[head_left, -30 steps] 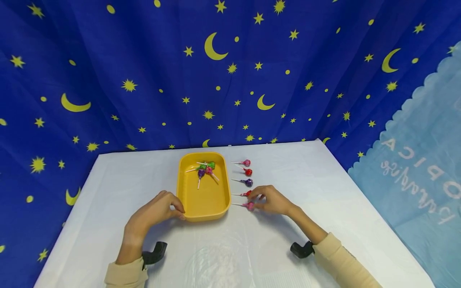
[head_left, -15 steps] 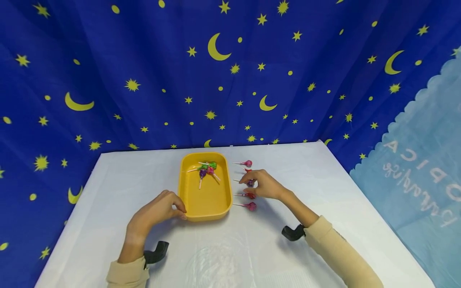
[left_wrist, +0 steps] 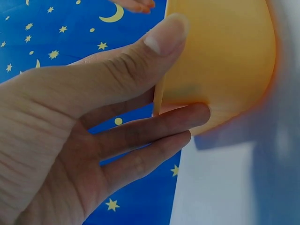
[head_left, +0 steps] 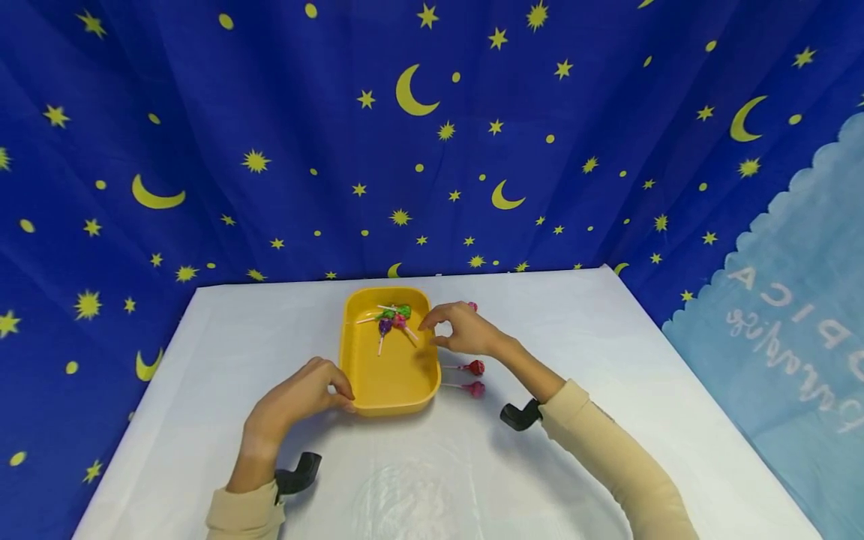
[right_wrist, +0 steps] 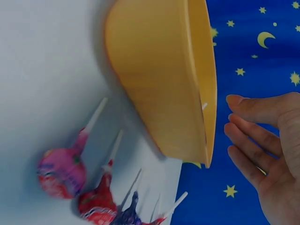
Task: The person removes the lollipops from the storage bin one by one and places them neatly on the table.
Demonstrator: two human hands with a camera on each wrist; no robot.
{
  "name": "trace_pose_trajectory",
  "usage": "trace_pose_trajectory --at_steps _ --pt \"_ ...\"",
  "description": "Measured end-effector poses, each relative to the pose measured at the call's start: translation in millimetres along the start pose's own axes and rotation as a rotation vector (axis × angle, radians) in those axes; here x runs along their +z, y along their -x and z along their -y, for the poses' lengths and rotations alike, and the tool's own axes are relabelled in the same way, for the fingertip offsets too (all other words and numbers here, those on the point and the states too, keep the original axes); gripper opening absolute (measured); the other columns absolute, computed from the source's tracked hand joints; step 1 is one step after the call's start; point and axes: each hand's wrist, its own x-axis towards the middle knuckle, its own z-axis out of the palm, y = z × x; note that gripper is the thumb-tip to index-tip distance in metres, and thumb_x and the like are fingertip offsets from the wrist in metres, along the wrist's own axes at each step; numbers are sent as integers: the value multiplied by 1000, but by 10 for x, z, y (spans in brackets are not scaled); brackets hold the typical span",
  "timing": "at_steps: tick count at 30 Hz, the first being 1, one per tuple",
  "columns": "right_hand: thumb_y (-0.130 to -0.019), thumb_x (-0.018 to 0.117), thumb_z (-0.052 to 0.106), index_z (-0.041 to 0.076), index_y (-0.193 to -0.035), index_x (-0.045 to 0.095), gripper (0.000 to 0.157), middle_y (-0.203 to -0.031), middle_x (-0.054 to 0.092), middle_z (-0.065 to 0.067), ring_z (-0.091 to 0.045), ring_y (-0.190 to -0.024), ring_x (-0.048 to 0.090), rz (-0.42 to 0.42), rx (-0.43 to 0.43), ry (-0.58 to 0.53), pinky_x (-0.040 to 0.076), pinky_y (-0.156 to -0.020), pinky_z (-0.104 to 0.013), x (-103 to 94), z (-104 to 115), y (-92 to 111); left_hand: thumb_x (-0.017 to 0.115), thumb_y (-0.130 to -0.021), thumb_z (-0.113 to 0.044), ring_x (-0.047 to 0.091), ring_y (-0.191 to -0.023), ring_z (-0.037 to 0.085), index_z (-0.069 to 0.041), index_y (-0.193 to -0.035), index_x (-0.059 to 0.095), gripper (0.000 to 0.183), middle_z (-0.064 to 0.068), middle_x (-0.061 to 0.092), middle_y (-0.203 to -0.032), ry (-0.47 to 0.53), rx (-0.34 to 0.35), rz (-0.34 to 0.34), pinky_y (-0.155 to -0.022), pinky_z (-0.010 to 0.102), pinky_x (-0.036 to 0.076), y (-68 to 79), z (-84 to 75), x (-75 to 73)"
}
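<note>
My left hand (head_left: 304,394) pinches the near left corner of a yellow plastic tray (head_left: 394,382). In the left wrist view its thumb (left_wrist: 161,40) lies against the tray wall. Several wrapped lollipops lie at the tray's far end, among them a green lollipop (head_left: 403,310) and a purple one. Over the tray's right rim hovers my right hand (head_left: 466,330), thumb and fingers apart, holding nothing. Right of the tray, a red lollipop (head_left: 476,367) and a pink lollipop (head_left: 475,389) show on the table. Another purple lollipop (right_wrist: 129,216) appears in the right wrist view; my right hand covers it in the head view.
The white-covered table (head_left: 256,322) runs back to a blue curtain (head_left: 304,135) with yellow moons and stars. A light blue banner (head_left: 803,300) hangs at the right. Each wrist wears a black mount, such as the left mount (head_left: 300,472).
My right hand has moved from the near lollipops, up along the row and left to above the tray's right rim. The left hand has stayed at the tray corner. The head view shifted slightly.
</note>
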Motion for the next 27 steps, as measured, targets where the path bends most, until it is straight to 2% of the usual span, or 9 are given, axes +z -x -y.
trace_pose_trajectory --at_steps 5,9,11,20,27 --pt "-82 75 2 3 -104 73 22 -104 73 -11 -28 -98 66 -13 -35 -13 52 -92 -43 27 15 -191 81 -77 -21 58 -91 18 -25 -76 76 6 -12 68 -82 -16 1 3 -90 41 48 -11 10 6" --pt "-82 75 1 0 -105 72 23 -104 72 -15 -34 -99 65 20 -38 -40 52 -91 -46 63 54 -341 81 -76 -22 59 -89 17 -24 -76 77 5 -13 69 -81 -25 29 5 -88 40 48 -16 20 14" --pt "-83 73 1 -1 -106 72 23 -105 72 -15 -31 -101 66 39 -28 -26 52 -93 -41 94 63 -414 82 -76 -22 59 -88 18 -24 -76 78 5 -13 69 -81 -26 49 0 -87 40 49 -17 23 17" --pt "-81 64 -10 -4 -106 71 27 -106 72 -18 -31 -100 67 99 -10 -43 52 -93 -36 232 76 -697 81 -76 -22 60 -86 17 -25 -74 77 5 -15 69 -79 -26 84 -8 -85 38 49 -2 37 34" --pt "-82 70 -9 -4 -107 71 26 -108 72 -16 -25 -100 69 113 34 -47 52 -93 -33 251 69 -869 83 -74 -24 59 -86 17 -25 -74 76 7 -15 68 -79 -15 56 -8 -85 38 48 -5 18 14"
